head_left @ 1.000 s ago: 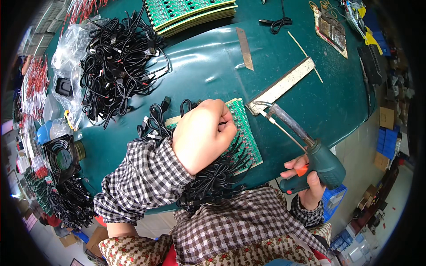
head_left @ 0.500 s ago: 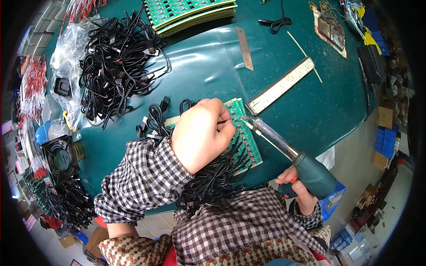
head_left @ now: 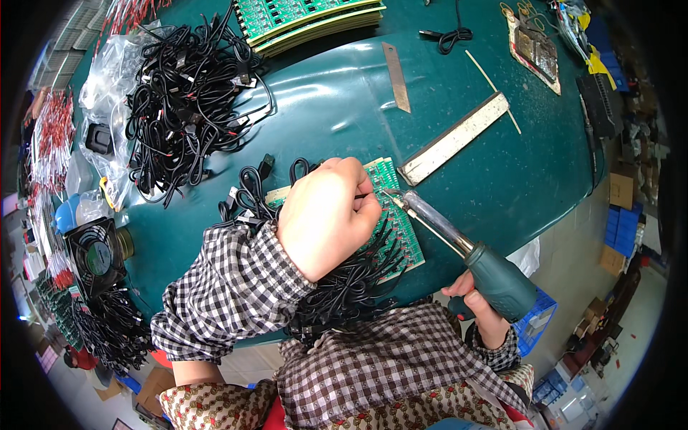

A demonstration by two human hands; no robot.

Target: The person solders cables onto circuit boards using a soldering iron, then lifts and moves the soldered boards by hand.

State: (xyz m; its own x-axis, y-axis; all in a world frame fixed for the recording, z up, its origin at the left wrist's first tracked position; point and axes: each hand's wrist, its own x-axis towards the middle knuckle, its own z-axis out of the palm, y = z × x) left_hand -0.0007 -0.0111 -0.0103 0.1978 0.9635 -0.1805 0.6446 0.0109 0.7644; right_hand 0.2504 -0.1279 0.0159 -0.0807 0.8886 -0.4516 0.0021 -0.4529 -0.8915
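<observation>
My left hand [head_left: 322,215] is closed in a pinch on the end of a black cable [head_left: 363,196], over a green circuit board panel [head_left: 405,229]. Several black cables [head_left: 344,283] fan out from the panel's near side, partly hidden under my hand and sleeve. A dark green soldering gun [head_left: 494,276] is gripped in my right hand [head_left: 481,308], to the right of the panel. Its metal tip [head_left: 393,193] reaches the board close to the pinched cable end; whether it touches the wire is too small to tell.
A heap of coiled black cables [head_left: 190,107] lies at the far left, beside clear plastic bags. Stacked circuit panels [head_left: 315,32] stand at the back. A white-topped bar [head_left: 455,140] and a metal blade [head_left: 395,77] lie beyond the panel. A small fan [head_left: 97,256] is at the left edge.
The soldering gun has shifted slightly to the left, its tip moving a little along the board. My left hand has stayed almost still.
</observation>
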